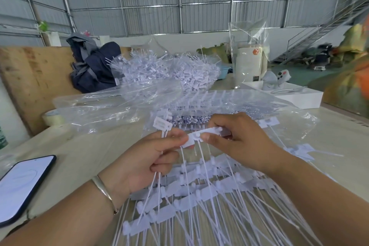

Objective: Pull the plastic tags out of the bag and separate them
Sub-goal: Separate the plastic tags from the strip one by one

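A smartphone [22, 187] lies screen-up at the table's [79, 146] left edge; a tape roll [52, 119] sits farther back; beyond it a dark backpack [93, 68]; right, a white box [287, 94].
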{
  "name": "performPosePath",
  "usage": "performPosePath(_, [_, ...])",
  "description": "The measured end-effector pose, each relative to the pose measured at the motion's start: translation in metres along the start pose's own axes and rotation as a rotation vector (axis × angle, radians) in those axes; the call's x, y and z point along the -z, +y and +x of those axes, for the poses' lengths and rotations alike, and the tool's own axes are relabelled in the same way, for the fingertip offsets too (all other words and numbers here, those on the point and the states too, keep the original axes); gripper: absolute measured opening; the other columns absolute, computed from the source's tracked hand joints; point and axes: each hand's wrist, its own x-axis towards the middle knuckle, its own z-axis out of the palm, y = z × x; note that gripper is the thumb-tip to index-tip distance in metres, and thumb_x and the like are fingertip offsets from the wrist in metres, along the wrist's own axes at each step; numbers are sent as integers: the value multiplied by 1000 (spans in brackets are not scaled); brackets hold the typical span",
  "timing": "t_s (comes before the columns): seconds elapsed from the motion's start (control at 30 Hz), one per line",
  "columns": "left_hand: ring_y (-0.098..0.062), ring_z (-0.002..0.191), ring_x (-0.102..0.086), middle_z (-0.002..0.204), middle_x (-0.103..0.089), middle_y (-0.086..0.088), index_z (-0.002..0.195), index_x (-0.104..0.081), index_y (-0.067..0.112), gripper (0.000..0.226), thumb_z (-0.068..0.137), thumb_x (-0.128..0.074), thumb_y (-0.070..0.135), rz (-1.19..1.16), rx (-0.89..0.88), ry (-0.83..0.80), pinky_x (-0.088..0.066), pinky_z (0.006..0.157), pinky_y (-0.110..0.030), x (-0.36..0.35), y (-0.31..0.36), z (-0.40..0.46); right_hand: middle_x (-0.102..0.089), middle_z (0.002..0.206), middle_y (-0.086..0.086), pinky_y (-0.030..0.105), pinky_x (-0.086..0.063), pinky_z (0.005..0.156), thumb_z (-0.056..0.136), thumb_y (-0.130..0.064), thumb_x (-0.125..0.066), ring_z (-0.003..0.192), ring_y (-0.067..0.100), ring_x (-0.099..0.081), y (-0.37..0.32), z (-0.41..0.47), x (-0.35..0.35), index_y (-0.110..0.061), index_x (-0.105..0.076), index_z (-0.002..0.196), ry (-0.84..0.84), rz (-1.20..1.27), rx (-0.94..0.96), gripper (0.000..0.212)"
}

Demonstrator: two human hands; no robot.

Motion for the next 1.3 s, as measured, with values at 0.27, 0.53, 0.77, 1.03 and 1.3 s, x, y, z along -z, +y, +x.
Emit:
performPosePath(0.27, [0, 36, -23, 60, -34, 8, 73, -68, 19, 13, 66, -79, 18, -90, 30, -139, -18, 31, -12, 2, -6, 1, -45, 65, 14, 34, -32, 59, 87, -55, -45, 60, 27, -42, -7, 0, 0, -36, -46, 66, -219, 175, -35, 28])
performPosePath(0.53, [1, 40, -28, 74, -58, 5, 97, -72, 16, 33, 65, -78, 24, -177, 14, -215, -18, 34, -10, -4, -13, 1, -38, 66, 7, 30, -30, 62, 88, -55, -46, 62, 14, -38, -11, -2, -6, -29, -52, 64, -288, 374, -43, 36])
performPosePath(0.77, [0, 43, -23, 70, -43, 4, 90, -77, 25, 18, 79, -70, 37, -11, 2, -208, -15, 37, -13, -10, -14, -2, -61, 96, 35, 57, -47, 84, 72, -75, -52, 89, 47, -59, -8, -6, -12, 12, -61, 98, -293, 495, -141, 91])
performPosePath(1.03, [0, 41, -23, 59, -52, 10, 95, -71, 14, 33, 84, -62, 44, 79, 3, -209, -17, 36, -12, -18, -13, -5, -58, 80, 41, 33, -38, 65, 55, -83, -63, 63, 29, -51, -3, -6, -15, 3, -73, 82, -259, 600, -177, 90])
performPosePath(1.3, [-3, 33, -24, 57, -48, 0, 67, -52, 13, 24, 73, -72, 23, -180, -57, -92, -10, 32, -16, -4, 4, 2, -40, 59, 9, 19, -35, 57, 75, -42, -69, 56, 17, -38, -3, 1, -5, 2, -65, 74, 74, 657, -265, 44])
